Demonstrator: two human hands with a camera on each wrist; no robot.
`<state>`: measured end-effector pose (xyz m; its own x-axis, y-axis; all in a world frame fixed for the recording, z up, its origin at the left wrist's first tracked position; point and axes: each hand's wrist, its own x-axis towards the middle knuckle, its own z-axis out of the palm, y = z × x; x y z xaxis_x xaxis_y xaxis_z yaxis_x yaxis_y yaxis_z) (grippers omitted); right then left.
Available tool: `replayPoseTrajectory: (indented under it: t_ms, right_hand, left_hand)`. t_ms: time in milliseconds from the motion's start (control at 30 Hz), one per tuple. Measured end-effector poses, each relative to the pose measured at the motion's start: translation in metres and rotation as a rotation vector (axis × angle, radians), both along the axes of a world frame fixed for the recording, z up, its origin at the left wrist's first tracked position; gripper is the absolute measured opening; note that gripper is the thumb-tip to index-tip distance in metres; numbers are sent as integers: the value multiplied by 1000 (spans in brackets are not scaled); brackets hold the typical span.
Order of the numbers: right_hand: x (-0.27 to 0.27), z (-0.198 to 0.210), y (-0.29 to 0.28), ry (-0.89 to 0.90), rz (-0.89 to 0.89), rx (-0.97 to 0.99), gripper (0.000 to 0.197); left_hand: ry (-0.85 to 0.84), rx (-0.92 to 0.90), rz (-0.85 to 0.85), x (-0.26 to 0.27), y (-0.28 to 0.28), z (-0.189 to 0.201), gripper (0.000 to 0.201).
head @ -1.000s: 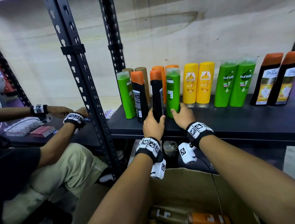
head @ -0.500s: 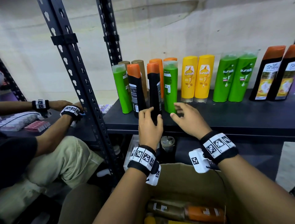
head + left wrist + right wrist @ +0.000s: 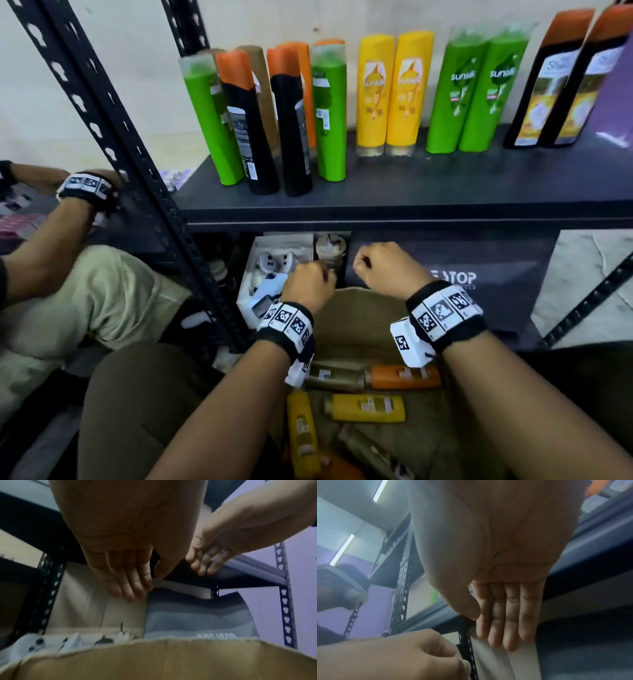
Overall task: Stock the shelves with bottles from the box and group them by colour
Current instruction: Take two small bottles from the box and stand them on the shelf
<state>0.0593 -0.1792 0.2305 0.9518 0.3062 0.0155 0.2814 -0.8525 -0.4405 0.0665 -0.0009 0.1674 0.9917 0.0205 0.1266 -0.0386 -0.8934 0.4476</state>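
Both empty, left hand (image 3: 308, 286) and right hand (image 3: 387, 270), fingers together and relaxed above box (image 3: 356, 308) of lying bottles (image 3: 364, 407); risk: near-left shelf (image 3: 411, 202) cluster mixes green, black, orange, toppling if nudged.

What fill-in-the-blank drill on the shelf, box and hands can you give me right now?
1. Both the left hand and right hand hold ____.
2. Between the yellow pair and the black Shaya pair stand two ____ bottles.
3. The bottles in the box lie on their ____.
4. The yellow pair on the shelf numbers ____.

Missing words: nothing; green; sides; two
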Motion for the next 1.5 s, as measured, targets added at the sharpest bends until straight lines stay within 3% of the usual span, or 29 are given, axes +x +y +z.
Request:
replayPoseTrajectory:
  t_ms: [133,267,533,667,1067,1300,1500]
  right_hand:
    - [-7,-41,0,195,42,-108,29]
    - [-11,-80,7,279,73,-190,26]
    - [-32,-157,-7,415,1,-294,25]
    - [-37,-186,-17,474,-34,-252,31]
    - [-28,-259,-42,636,-135,-214,35]
    - [-6,-298,-61,632,-275,-284,25]
    - [0,-342,-70,632,-412,-325,54]
  left_hand:
    - [149,115,-12,-4,3,-38,28]
    - [275,290,-31,-11,11,-70,35]
    - [504,318,-84,-28,18,-120,47]
    - [583,325,-69,-30,21,-138,51]
    - [747,307,-98,-3,14,-183,31]
    - [836,393,-139,12,6,-242,48]
    - [892,385,-152,28,5,-290,48]
